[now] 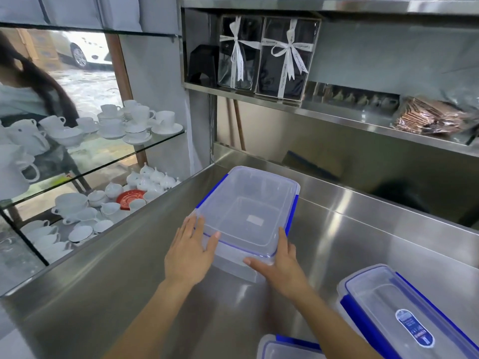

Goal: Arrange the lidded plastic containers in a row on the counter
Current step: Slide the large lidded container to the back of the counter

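A large clear plastic container point(248, 216) with a clear lid and blue clips stands on the steel counter point(129, 294), near its left end. My left hand point(190, 251) lies against its near left corner, fingers spread on the lid edge. My right hand point(278, 263) grips its near right corner, thumb along the front rim. A second lidded container point(404, 312) with blue clips and an oval label sits at the lower right. The corner of a third container point(282, 347) shows at the bottom edge.
A steel shelf point(337, 112) above the counter carries two ribboned gift boxes point(285, 58) and wrapped brown packets point(430, 117). Glass shelves point(103, 164) with several white cups and teapots stand to the left. A person point(28, 94) is partly visible far left.
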The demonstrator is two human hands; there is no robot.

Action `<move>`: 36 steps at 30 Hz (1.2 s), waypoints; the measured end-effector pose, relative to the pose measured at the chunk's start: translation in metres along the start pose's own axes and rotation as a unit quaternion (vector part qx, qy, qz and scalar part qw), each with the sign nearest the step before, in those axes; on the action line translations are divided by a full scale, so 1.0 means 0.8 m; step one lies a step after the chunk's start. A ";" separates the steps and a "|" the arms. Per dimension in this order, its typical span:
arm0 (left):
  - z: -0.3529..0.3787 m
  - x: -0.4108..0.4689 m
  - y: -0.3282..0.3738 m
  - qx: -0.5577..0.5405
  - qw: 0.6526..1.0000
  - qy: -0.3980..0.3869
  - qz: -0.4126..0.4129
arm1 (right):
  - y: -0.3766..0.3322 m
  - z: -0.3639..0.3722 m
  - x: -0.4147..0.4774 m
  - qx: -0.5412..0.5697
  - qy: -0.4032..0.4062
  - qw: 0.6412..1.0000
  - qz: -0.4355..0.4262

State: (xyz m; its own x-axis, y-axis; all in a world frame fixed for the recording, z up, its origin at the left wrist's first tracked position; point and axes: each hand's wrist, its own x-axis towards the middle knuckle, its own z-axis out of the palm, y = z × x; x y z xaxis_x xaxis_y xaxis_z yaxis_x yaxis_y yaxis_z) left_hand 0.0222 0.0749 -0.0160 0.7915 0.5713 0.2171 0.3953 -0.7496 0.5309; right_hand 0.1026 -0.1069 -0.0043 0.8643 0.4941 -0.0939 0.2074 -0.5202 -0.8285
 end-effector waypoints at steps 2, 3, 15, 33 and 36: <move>0.001 0.024 -0.007 0.006 0.998 -0.062 0.004 | -0.004 0.010 0.017 -0.010 0.008 1.000 0.014; 0.001 0.035 -0.009 0.010 0.997 -0.077 0.008 | -0.006 0.013 0.025 -0.015 0.011 1.000 0.018; 0.020 0.114 -0.010 -0.047 0.987 -0.156 0.005 | -0.018 0.007 0.095 -0.136 0.027 0.988 0.063; -0.014 0.107 0.025 0.041 0.995 -0.094 0.005 | -0.032 -0.033 0.086 -0.136 -0.011 0.987 0.084; -0.012 0.079 0.066 -0.018 0.996 -0.074 0.034 | -0.024 -0.072 0.064 -0.151 -0.005 0.984 0.095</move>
State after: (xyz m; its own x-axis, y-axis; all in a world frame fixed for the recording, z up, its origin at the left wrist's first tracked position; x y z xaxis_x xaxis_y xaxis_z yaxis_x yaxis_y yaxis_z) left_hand 0.0884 0.0744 0.0340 0.8775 0.4611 0.1318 0.3226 -0.7710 0.5491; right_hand 0.1693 -0.1116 0.0381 0.8964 0.3739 -0.2379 0.1708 -0.7867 -0.5932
